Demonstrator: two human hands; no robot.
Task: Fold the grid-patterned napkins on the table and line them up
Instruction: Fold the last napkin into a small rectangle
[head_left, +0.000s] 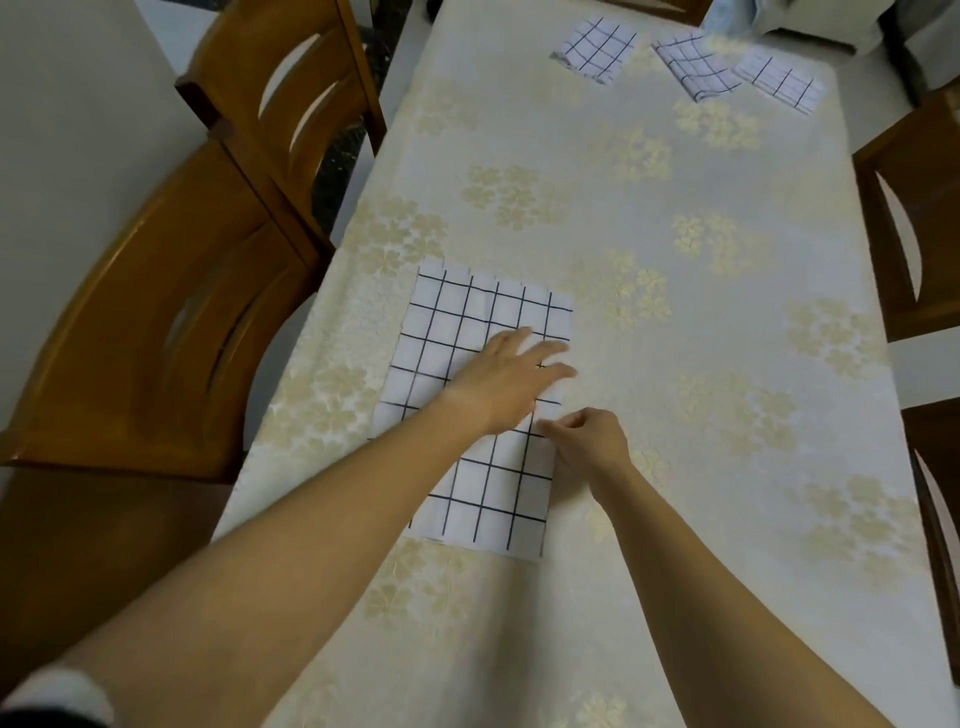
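Cloth napkin (457, 332), white w/ black grid, under left hand (506, 382), fingers straight & spread; right hand (589, 441) pinches its rt edge.

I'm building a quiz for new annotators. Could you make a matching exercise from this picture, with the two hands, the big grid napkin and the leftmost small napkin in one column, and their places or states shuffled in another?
Things:
1. left hand
2. right hand
3. big grid napkin
4. leftmost small napkin

Places or states:
A. folded, at the far end of the table
B. pinches the big grid napkin's right edge
C. lies flat at the table's near end
D. rests on the big grid napkin, fingers straight

Pairs: 1-D, 2-B, 3-C, 4-A.
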